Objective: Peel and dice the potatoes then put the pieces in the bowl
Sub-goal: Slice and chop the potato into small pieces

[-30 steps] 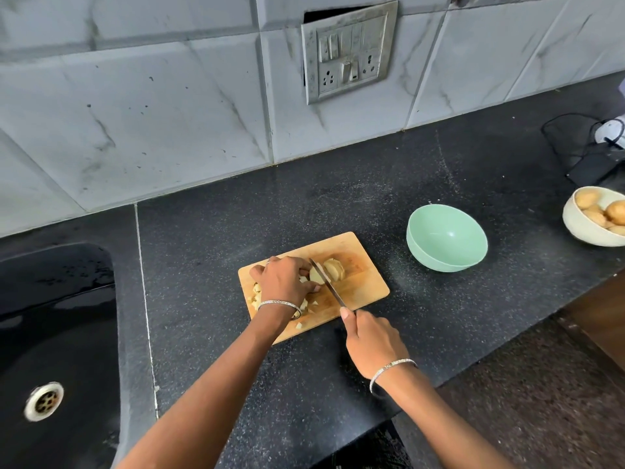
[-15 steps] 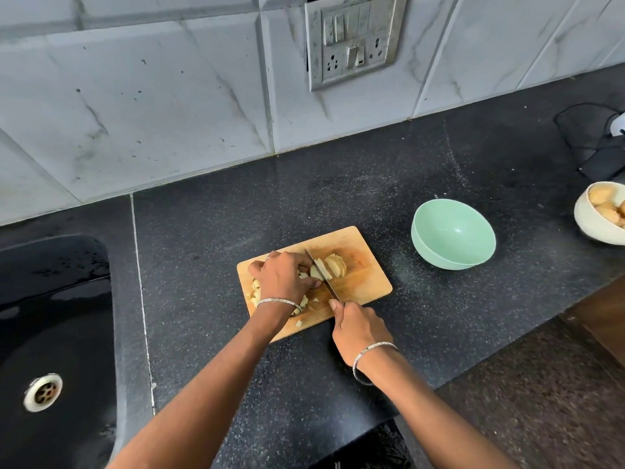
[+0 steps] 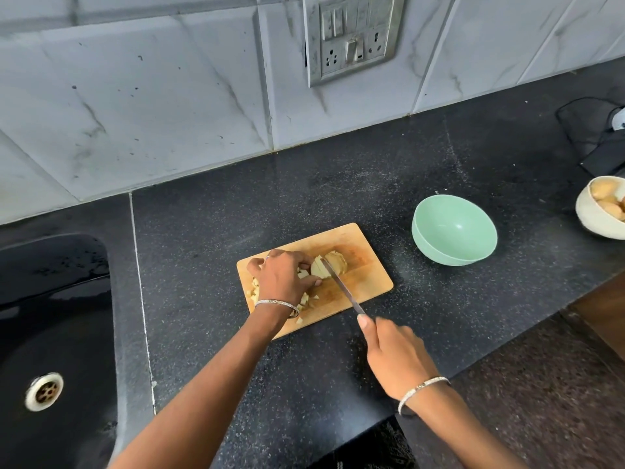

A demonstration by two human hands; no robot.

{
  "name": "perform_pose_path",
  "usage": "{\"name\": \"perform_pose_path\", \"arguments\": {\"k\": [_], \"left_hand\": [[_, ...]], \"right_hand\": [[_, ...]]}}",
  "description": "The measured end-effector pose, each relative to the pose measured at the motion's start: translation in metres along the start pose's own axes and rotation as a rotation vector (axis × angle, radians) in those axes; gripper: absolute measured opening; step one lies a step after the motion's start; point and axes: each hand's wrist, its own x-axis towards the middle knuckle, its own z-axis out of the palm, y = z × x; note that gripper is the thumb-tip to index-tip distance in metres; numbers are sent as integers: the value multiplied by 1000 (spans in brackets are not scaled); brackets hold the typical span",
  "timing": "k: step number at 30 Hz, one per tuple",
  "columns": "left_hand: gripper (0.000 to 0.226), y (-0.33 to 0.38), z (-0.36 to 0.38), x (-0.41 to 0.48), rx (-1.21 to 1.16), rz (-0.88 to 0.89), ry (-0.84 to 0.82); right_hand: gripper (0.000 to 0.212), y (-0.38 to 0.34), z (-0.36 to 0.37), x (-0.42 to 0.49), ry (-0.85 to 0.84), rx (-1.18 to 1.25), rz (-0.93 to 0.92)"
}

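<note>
**A:** What are the two hands doing?

**B:** The left hand [image 3: 282, 280] is curled over a peeled potato [image 3: 334, 262] on the wooden cutting board [image 3: 368, 282], its fingertips and thumb pinching the potato's left end. The right hand [image 3: 395, 357] grips a knife [image 3: 341, 289]. The handle is hidden inside the closed fingers and the forefinger is stretched along the top of the blade

**A:** Where does the blade sit?

**B:** Its far end lies across the potato, just right of the left fingertips, and it slants back to the right forefinger, which is off the board's near edge. The potato shows slice lines on the side away from the left fingers

**A:** And what is already cut?

**B:** Small potato pieces [image 3: 306, 297] lie on the board under the left palm and beside the wrist

**A:** The bowl?

**B:** A mint-green bowl [image 3: 424, 247] stands upright on the black counter [image 3: 236, 204], well apart from the board, beyond and to the right of the knife-hand's fingers. Further right a cream bowl [image 3: 588, 218] holds whole potatoes [image 3: 603, 194]. The black sink [image 3: 54, 299] lies far left of the left hand
</note>
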Motion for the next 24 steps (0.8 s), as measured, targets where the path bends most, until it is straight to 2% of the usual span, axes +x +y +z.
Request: {"name": "perform_pose_path", "arguments": {"k": [8, 14, 24], "left_hand": [[37, -4, 0, -8, 81, 5, 119], [23, 0, 0, -13, 130, -12, 104], [24, 3, -2, -12, 143, -38, 76]], "right_hand": [[52, -23, 17, 18, 1, 39, -24], [47, -24, 20, 17, 12, 14, -33], [47, -27, 16, 17, 31, -31, -47]]}}
